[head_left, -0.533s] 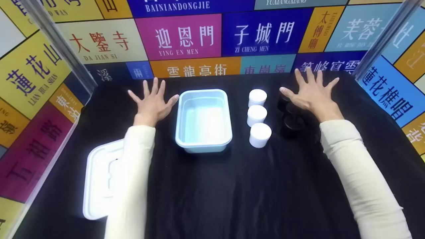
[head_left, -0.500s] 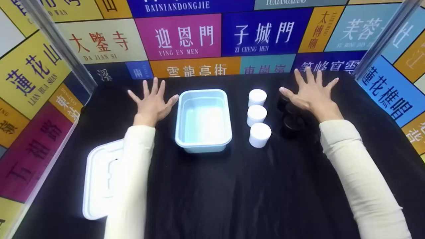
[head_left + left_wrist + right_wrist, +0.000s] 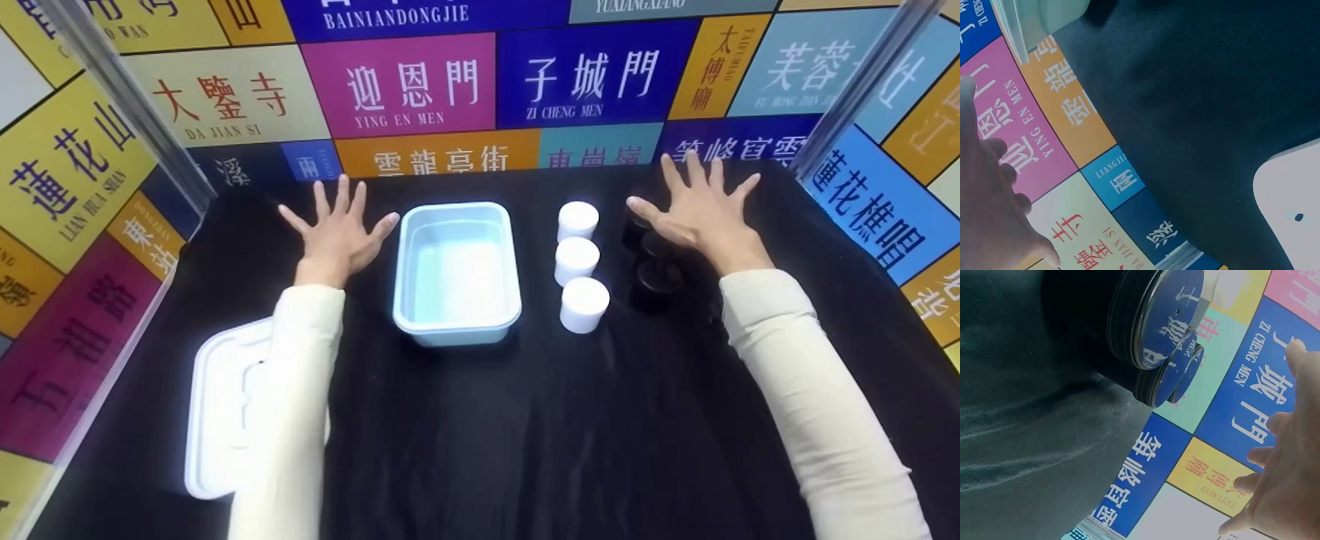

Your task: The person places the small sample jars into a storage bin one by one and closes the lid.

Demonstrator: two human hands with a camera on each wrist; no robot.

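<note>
In the head view my left hand (image 3: pixel 335 229) lies flat on the black cloth with fingers spread, just left of a light blue tub (image 3: pixel 457 271). My right hand (image 3: pixel 701 208) is also flat and spread, right beside a row of three black jars (image 3: pixel 651 259). Three white jars (image 3: pixel 577 262) stand in a line between the tub and the black jars. Neither hand holds anything. The right wrist view shows the black jars (image 3: pixel 1151 332) close up, with spread fingers (image 3: pixel 1283 495) at the lower right. The left wrist view shows my fingers (image 3: pixel 988 214) against the wall panels.
A white lid (image 3: pixel 225 405) lies at the near left, partly under my left sleeve; its corner (image 3: pixel 1292 208) shows in the left wrist view. Walls of coloured sign panels (image 3: pixel 420 82) enclose the black-covered table (image 3: pixel 525 435) at the back and both sides.
Both hands stay flat and spread. The whole scene has shifted a little left in the head view, from a small head movement.
</note>
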